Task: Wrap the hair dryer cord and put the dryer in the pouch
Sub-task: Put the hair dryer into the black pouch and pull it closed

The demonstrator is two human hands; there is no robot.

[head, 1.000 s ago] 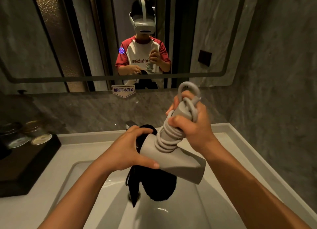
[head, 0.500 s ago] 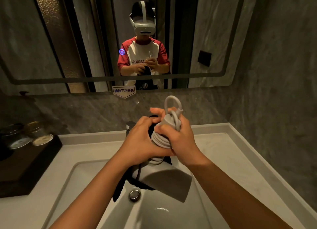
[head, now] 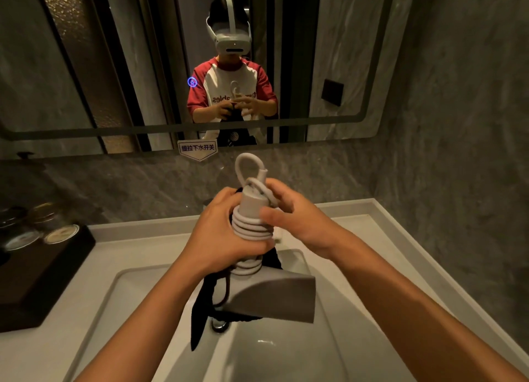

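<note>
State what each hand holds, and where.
Left hand grips the dryer by its cord-wrapped handle, pouch pinched along. Right hand is open beside the handle.

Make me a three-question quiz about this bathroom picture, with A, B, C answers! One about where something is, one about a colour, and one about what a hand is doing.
1. Where is the dryer held?
A. Over the sink
B. On the dark tray
C. Inside a drawer

2. What colour is the pouch?
A. White
B. Black
C. Red

3. What is the cord like?
A. Hanging loose
B. Plugged into the wall
C. Coiled round the handle

Answers:
1. A: the left hand grips it above the basin.
2. B: dark fabric hangs behind the dryer.
3. C: its loops stack up the handle, beside the open right hand.
</note>
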